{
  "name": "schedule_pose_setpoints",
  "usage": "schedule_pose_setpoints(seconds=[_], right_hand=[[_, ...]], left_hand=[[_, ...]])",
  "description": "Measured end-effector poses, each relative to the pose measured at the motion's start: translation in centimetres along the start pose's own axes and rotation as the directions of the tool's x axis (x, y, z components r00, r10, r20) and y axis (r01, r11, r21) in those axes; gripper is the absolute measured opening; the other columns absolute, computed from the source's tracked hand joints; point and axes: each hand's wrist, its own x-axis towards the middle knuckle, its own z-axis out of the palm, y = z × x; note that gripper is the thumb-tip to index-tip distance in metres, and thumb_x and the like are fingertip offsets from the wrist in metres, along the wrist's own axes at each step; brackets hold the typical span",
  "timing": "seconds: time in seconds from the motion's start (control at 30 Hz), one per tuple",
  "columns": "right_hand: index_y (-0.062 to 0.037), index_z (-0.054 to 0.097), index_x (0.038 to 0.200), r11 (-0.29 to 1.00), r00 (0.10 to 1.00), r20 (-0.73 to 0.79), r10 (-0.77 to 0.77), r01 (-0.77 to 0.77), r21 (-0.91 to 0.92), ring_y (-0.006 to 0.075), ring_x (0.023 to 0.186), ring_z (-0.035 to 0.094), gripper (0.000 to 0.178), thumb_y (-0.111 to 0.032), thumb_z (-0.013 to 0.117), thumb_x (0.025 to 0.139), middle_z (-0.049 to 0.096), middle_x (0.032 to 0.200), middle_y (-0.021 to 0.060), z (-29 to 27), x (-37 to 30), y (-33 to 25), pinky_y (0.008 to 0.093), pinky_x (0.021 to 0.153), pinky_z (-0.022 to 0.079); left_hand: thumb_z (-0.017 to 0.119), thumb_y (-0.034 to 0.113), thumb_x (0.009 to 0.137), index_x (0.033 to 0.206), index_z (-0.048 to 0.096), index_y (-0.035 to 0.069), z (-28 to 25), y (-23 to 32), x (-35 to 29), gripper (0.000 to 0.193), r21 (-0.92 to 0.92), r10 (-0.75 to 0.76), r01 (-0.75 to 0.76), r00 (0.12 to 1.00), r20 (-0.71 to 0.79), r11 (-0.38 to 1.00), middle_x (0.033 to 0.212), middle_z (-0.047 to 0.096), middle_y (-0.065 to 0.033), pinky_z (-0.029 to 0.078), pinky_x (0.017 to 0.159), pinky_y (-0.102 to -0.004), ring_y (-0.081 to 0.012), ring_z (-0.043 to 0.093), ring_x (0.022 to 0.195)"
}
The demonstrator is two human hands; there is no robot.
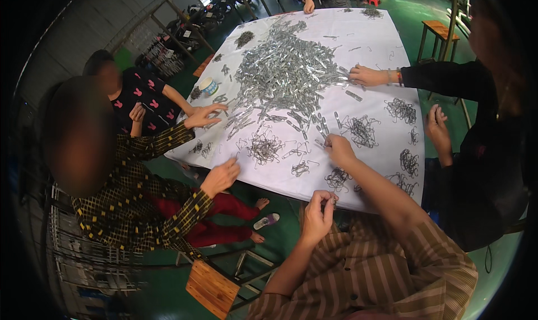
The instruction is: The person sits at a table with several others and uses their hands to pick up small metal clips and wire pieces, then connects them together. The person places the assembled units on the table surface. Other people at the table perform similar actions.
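My right hand [339, 150] reaches over the near part of the table, its fingers closed at the end of a small silver metal strip [320, 143]. More such strips [305, 121] lie loose just beyond it, trailing from a big heap of silver metal pieces [286, 67]. My left hand [318, 216] is held at the table's near edge, thumb and fingers pinched together. What it holds, if anything, is too small to make out. Between my hands and nearby lie piles of thin bent wire hooks: one pile [338, 178] beside my right wrist, another [361, 131] farther right.
The table wears a white cover [269, 177]. Co-workers' hands reach in from left [221, 177] and right [367, 75], and others sit at the far end. More hook piles [265, 148] lie around. A paper cup [208, 86] stands at left; a wooden stool [212, 289] is below.
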Motion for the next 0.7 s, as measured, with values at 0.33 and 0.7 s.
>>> schedule_pose_setpoints(seconds=[0.33,0.7], right_hand=[[0.0032,0.063,0.085,0.709,0.955,0.295,0.03,-0.228,0.667,0.0046,0.052,0.05,0.013,-0.007,0.069,0.08,0.056,0.06,-0.001,-6.3,-8.2,-4.9,0.0205,0.048,0.04],[0.0018,0.063,0.085,0.841,0.996,0.072,-0.052,0.005,0.541,0.0046,0.057,0.049,0.013,-0.007,0.069,0.079,0.058,0.063,0.0006,-6.2,-10.8,-5.4,0.0211,0.053,0.041]], left_hand=[[0.051,0.001,0.09,0.093,0.047,0.0,0.8,-1.4,0.8,0.005,0.074,0.015,-0.008,0.996,-0.091,0.997,0.085,0.064,-0.012,0.047,0.061,-0.0274,-0.0145,0.057,0.065],[0.055,0.0,0.087,0.09,0.056,0.0,-0.4,-1.4,1.3,0.003,0.222,0.051,-0.065,0.996,0.067,0.973,0.079,0.06,-0.0127,0.048,0.061,-0.031,-0.023,0.06,0.067]])
